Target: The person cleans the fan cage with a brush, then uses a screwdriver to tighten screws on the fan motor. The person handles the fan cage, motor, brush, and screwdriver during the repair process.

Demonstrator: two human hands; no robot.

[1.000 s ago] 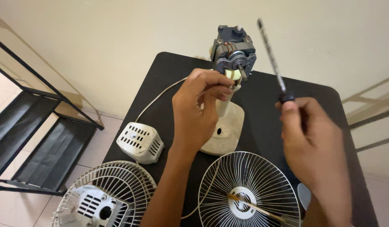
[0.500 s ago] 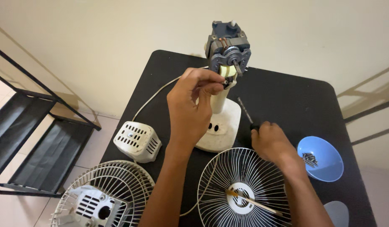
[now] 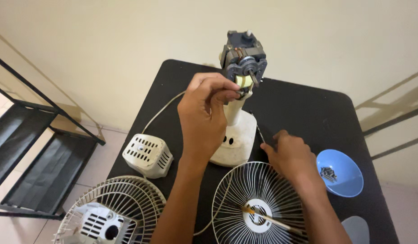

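Your left hand [image 3: 204,115] is raised over the black counter [image 3: 304,110], its grip pinched on a small part just under the bare fan motor [image 3: 243,58], at the top of the white fan stand [image 3: 234,135]. The motor stands upright on that stand, near the far middle of the counter. Your right hand [image 3: 290,156] rests low on the counter just right of the stand's base, fingers curled around a screwdriver [image 3: 260,134] whose thin shaft points up and left toward the base. In front of that hand lies a round wire fan guard [image 3: 258,203]; a blue bowl [image 3: 342,174] holding small screws sits to its right. A white motor cover [image 3: 148,155] lies left of the stand.
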